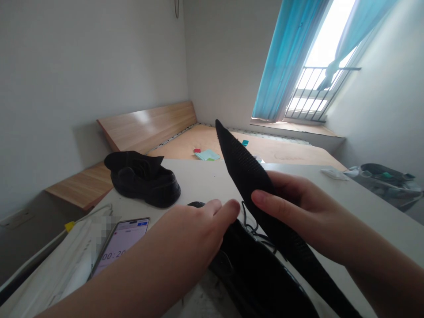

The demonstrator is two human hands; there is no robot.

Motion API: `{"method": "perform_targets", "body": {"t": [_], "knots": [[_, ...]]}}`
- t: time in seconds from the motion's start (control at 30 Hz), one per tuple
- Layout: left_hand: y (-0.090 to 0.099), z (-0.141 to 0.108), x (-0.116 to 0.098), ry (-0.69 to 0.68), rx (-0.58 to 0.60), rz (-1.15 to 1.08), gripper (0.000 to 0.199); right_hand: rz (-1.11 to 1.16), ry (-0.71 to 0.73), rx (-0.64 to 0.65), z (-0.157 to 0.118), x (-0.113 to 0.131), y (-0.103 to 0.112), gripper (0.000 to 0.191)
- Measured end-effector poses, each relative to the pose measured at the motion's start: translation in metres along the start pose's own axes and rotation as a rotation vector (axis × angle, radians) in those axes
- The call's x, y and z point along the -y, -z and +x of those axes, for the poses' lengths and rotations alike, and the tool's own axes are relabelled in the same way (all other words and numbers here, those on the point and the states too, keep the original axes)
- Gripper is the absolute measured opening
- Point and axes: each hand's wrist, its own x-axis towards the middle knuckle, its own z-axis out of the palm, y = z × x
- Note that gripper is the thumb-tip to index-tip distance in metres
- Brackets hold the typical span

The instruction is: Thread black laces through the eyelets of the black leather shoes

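My left hand [208, 221] is closed on the upper edge of a black shoe [261, 274] low in the view. Thin black laces [253, 229] stick out at the shoe's right side. Pinched between the thumb and fingers of my right hand [294, 203] is a long, flat black insole [243, 168] with a mesh-like surface. It is tilted, its narrow end pointing up and away, and passes just right of the shoe. A second black shoe [144, 179] rests at the table's far left. The fingertips of my left hand are partly hidden.
A phone [121, 243] showing a timer lies left of my left forearm on the white table [205, 181]. A cable [39, 247] runs along the left edge. Beyond are a wooden bed board [285, 152] with small packets and, at right, a lined bin [387, 181].
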Motion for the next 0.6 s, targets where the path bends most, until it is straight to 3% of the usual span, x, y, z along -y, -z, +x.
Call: {"method": "perform_targets", "body": {"t": [0.07,0.2,0.27,0.4,0.5,0.6], "knots": [[-0.001,0.001,0.000,-0.041,-0.001,0.038,0.039,-0.119,0.044,-0.085,-0.001,0.000,0.001,0.022],[-0.002,0.002,0.005,-0.026,0.010,0.031,0.021,-0.387,0.223,-0.209,-0.005,0.004,0.005,0.033],[-0.001,0.001,0.009,-0.002,0.016,-0.002,0.028,-0.507,0.276,-0.233,-0.010,0.006,0.007,0.036],[0.005,-0.002,0.013,0.039,0.071,-0.075,0.068,-0.721,0.279,-0.205,-0.033,-0.003,0.011,0.040],[0.007,-0.003,0.012,0.047,0.098,-0.117,0.079,-0.904,0.256,-0.165,-0.061,-0.030,0.021,0.042],[0.005,-0.003,0.012,0.054,0.117,-0.097,0.087,-0.983,0.273,0.003,-0.087,-0.059,0.035,0.041]]}}
